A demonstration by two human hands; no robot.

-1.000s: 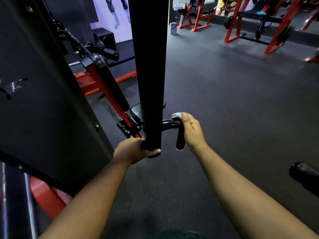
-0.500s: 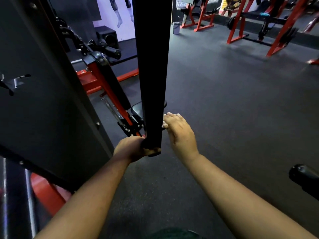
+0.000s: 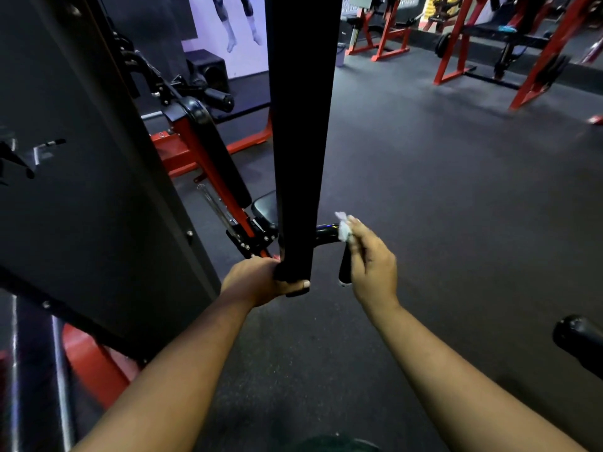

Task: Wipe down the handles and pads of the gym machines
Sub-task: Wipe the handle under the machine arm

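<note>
A black machine arm (image 3: 300, 125) hangs down the middle of the view. My left hand (image 3: 257, 282) is closed around its lower end. To the right, a black bent handle (image 3: 344, 262) juts out from behind the arm, its grip pointing down. My right hand (image 3: 372, 262) holds a small white cloth (image 3: 343, 227) against the bend of that handle, fingers wrapped over the grip. Behind the arm sit a black seat pad (image 3: 265, 207) and a long black back pad (image 3: 222, 151) on a red frame.
A big dark panel (image 3: 81, 190) fills the left side. A black padded end (image 3: 577, 337) pokes in at the right edge. Red machines (image 3: 456, 50) stand at the far side of the dark rubber floor (image 3: 440, 190). A speaker (image 3: 208, 70) sits by the wall.
My right hand slid left along the handle toward the black arm, then came back right to the bend, with the white cloth showing again. My left hand kept its grip.
</note>
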